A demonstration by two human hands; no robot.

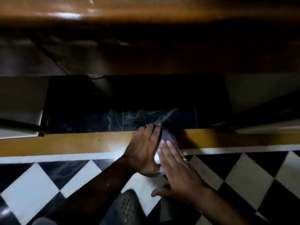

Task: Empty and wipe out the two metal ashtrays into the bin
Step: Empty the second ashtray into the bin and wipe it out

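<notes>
Perforated shoe [128,207] nearest; my left hand [144,150] grips the ashtray [168,135], my flat, open right hand [177,166] should wipe firmly inside.

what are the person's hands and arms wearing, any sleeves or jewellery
Both forearms are bare as far as the frame shows, with no sleeves, gloves or watch visible. The right hand wears a thin ring on one finger. The left hand shows no ring or other item. The dim light makes finer detail hard to tell.
</notes>
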